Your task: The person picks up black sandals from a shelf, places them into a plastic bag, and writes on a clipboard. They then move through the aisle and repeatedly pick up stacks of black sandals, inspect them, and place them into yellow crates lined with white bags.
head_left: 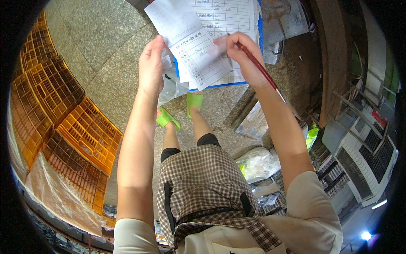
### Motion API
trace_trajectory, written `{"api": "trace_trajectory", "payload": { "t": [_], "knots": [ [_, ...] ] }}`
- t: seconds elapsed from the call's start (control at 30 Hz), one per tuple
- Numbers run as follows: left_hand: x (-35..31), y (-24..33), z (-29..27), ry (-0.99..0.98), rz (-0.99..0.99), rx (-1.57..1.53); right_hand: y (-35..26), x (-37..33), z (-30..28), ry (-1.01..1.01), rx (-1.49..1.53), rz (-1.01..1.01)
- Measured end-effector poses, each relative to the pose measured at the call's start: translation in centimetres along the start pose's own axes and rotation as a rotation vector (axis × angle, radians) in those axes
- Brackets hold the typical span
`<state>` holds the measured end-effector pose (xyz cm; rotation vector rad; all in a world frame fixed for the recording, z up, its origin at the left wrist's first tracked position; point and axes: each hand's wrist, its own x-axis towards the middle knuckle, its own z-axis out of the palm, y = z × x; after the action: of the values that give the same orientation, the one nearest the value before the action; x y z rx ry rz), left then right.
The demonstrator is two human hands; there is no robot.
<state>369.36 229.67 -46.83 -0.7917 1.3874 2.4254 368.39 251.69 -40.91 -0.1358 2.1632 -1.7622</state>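
Spanning gap between hands, slip (202, 59) overlaps lower-left part of board (260, 31), long axis slanting down rightward. Left hand (150, 63) pinches slip's left edge; right hand (246, 59), fingers closed at right edge, grips pen (259, 67).

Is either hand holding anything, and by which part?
Left hand: paper slip, by its left edge. Right hand: dark red pen, near its far end; slip grip unclear.

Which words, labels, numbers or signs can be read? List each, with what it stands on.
White slip: bold printed heading, handwriting below; wording withheld.
Ruled sheet beneath: handwritten rows, mostly too small to read; wording withheld.
Turned-up leaf: faint show-through, unreadable.
Elsewhere: nothing readable.
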Motion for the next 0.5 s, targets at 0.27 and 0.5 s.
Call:
{"api": "trace_trajectory", "payload": {
  "t": [0.27, 0.5],
  "knots": [
    [0.3, -0.3, 0.3, 0.031, 0.029, 0.077, 0.5, -0.7, -0.3, 0.011, 0.086, -0.049],
    [0.0, -0.1, 0.4, -0.027, 0.04, 0.146, -0.9, 1.5, 0.4, 0.035, -0.026, 0.015]
  ]
}}
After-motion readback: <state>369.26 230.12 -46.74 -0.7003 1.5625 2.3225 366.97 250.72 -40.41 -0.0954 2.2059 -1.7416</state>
